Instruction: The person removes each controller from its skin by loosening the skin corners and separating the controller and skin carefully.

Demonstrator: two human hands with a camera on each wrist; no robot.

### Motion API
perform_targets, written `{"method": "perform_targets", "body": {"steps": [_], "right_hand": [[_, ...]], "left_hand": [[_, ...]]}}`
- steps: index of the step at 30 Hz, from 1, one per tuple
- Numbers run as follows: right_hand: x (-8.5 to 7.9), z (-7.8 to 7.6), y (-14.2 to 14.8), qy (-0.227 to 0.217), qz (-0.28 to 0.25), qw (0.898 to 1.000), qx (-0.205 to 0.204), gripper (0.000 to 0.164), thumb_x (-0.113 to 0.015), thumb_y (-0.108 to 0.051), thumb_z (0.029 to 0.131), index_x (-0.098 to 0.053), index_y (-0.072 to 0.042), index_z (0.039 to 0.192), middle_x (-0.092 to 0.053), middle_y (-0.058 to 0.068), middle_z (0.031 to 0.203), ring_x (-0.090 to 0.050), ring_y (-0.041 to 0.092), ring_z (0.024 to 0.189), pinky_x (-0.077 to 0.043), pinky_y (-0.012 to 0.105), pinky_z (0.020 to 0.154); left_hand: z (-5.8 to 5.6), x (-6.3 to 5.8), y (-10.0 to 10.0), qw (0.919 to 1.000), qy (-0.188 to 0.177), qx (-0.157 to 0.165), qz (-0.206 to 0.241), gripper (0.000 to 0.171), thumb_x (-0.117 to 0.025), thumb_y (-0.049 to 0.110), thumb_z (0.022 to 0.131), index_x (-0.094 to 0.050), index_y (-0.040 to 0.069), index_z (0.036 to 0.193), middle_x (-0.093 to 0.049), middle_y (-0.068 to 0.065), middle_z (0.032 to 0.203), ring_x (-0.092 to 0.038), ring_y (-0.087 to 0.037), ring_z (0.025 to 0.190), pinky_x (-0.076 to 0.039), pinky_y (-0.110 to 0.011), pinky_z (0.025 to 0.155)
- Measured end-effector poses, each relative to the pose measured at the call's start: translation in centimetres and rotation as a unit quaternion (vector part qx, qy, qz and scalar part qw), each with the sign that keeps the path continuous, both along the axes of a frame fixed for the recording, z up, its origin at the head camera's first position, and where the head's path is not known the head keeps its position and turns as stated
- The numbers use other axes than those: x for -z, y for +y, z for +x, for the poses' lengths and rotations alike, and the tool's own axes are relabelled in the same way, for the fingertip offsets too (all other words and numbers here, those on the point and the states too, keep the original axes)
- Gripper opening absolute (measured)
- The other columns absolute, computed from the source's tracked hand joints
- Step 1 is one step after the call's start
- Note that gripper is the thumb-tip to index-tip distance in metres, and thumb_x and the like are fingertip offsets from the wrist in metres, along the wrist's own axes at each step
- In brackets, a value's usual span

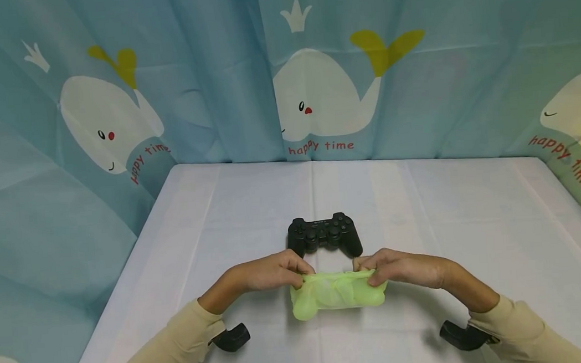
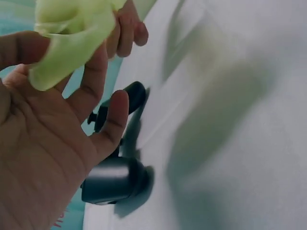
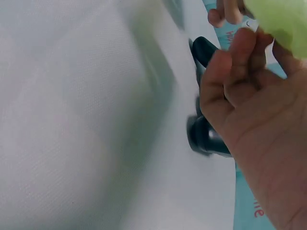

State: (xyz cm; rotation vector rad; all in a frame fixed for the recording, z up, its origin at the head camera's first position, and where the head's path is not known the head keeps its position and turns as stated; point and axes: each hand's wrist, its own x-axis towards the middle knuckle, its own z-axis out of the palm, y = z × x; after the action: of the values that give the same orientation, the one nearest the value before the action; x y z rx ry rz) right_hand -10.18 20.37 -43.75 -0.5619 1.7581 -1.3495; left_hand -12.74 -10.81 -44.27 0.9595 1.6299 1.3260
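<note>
A soft, see-through light-green silicone controller cover (image 1: 338, 292) is held up between both hands, its rounded lobes hanging toward me. My left hand (image 1: 275, 271) pinches its upper left edge between thumb and fingers; in the left wrist view a lobe of the cover (image 2: 72, 55) droops over those fingers. At the upper right edge, my right hand (image 1: 409, 267) grips the cover, its thumb on the near side. Just beyond the hands a black game controller (image 1: 326, 234) lies face up on the table, its lower left grip partly hidden by the left hand.
A white cloth covers the table (image 1: 252, 206). Blue curtains (image 1: 224, 74) with whale prints stand along its back and sides. Black wrist-camera mounts (image 1: 232, 338) hang below both sleeves, close over the table.
</note>
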Motion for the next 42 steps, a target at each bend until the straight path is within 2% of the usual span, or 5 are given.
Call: {"method": "perform_targets", "body": {"steps": [6, 14, 26, 35, 42], "right_hand": [[-0.1, 0.2, 0.5, -0.022, 0.044, 0.998, 0.028, 0.052, -0.060, -0.021, 0.086, -0.065, 0.000, 0.133, -0.037, 0.027, 0.155, -0.026, 0.049, 0.143, -0.032, 0.055, 0.108], [0.5, 0.1, 0.1, 0.025, 0.052, 0.998, 0.039, 0.033, -0.058, -0.024, 0.094, -0.072, -0.004, 0.116, -0.051, 0.022, 0.141, -0.036, 0.044, 0.136, -0.036, 0.056, 0.103], [1.2, 1.6, -2.4, 0.233, 0.079, 0.950, 0.194, 0.036, -0.068, -0.037, 0.099, -0.052, -0.012, 0.118, -0.050, 0.007, 0.116, -0.046, 0.026, 0.110, -0.039, 0.049, 0.092], [0.5, 2.2, -3.9, 0.299, 0.088, 0.942, 0.123, 0.025, -0.070, -0.041, 0.097, -0.058, -0.020, 0.090, -0.058, -0.010, 0.077, -0.056, 0.009, 0.070, -0.046, 0.026, 0.059], [0.6, 1.8, -3.9, 0.314, 0.105, 0.935, 0.124, 0.013, -0.064, -0.024, 0.100, -0.059, -0.017, 0.090, -0.057, -0.008, 0.076, -0.051, 0.010, 0.067, -0.043, 0.027, 0.056]], "left_hand": [[0.0, -0.2, 0.1, 0.9986, -0.037, 0.013, 0.036, 0.031, -0.045, 0.009, 0.082, -0.059, -0.016, 0.093, -0.058, 0.006, 0.088, -0.049, -0.009, 0.081, -0.043, -0.027, 0.078], [-0.3, 0.0, 0.0, 0.9889, -0.131, -0.017, 0.068, 0.042, -0.068, 0.003, 0.092, -0.048, -0.009, 0.126, -0.072, -0.010, 0.107, -0.068, -0.014, 0.089, -0.052, -0.026, 0.076], [0.9, 0.9, 2.0, 0.9755, -0.033, -0.207, 0.066, 0.049, -0.060, -0.002, 0.096, -0.033, -0.006, 0.137, -0.070, -0.018, 0.111, -0.059, -0.010, 0.073, -0.042, -0.021, 0.063], [1.2, 0.8, 2.9, 0.9738, -0.025, -0.216, 0.067, 0.040, -0.049, 0.005, 0.104, -0.029, -0.003, 0.138, -0.068, -0.007, 0.095, -0.048, -0.009, 0.063, -0.039, -0.023, 0.061], [0.7, 1.3, 2.9, 0.9590, 0.093, -0.268, 0.005, 0.036, -0.056, 0.015, 0.106, -0.039, 0.001, 0.135, -0.063, -0.002, 0.083, -0.055, -0.015, 0.067, -0.045, -0.026, 0.064]]}}
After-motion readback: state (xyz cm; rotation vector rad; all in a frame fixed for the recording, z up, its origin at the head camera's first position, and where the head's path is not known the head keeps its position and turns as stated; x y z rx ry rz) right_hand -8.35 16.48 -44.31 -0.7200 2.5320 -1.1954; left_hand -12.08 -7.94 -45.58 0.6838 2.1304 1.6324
